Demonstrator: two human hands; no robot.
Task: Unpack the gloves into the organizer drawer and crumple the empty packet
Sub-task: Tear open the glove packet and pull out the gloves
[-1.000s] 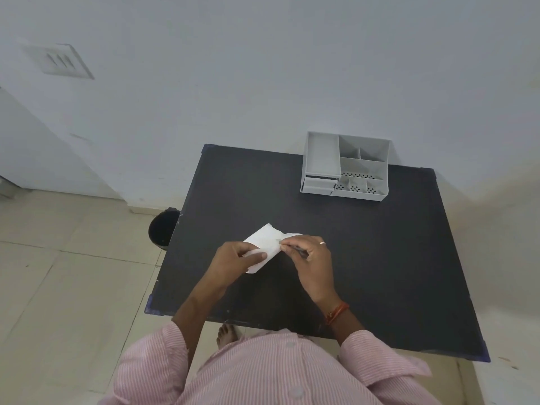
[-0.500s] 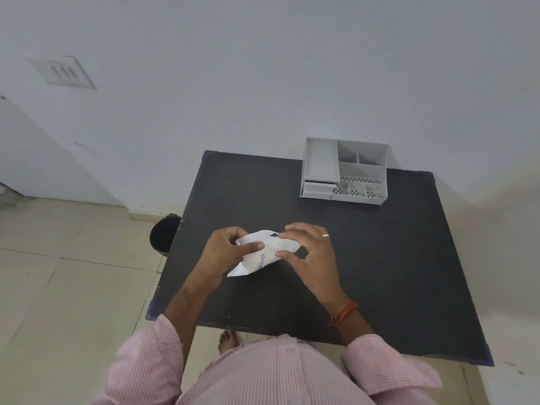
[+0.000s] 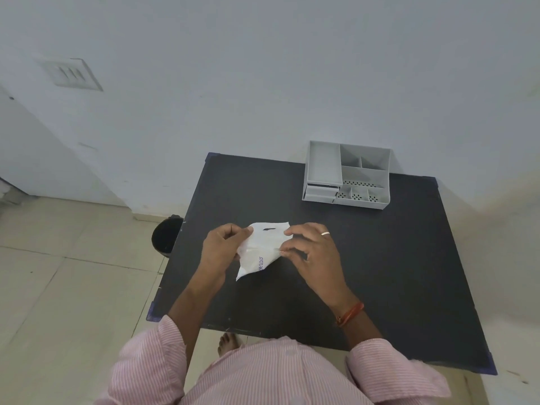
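A white glove packet (image 3: 260, 247) with blue print is held just above the black table (image 3: 394, 258), near its front left. My left hand (image 3: 222, 247) pinches the packet's upper left edge. My right hand (image 3: 312, 249), with a ring on one finger, pinches its right edge. The packet's lower corner points toward me. No gloves show outside it. A grey organizer (image 3: 347, 176) with several compartments and a small drawer (image 3: 320, 194) at its front left stands at the table's far edge, well beyond both hands. The drawer looks slightly pulled out.
A dark round bin (image 3: 166, 235) sits on the tiled floor by the table's left edge. A white wall runs right behind the table. A bare foot (image 3: 228, 343) shows under the near edge.
The packet has been turned and spread between both hands, its printed face and lower corner now toward me. Both hands moved slightly apart.
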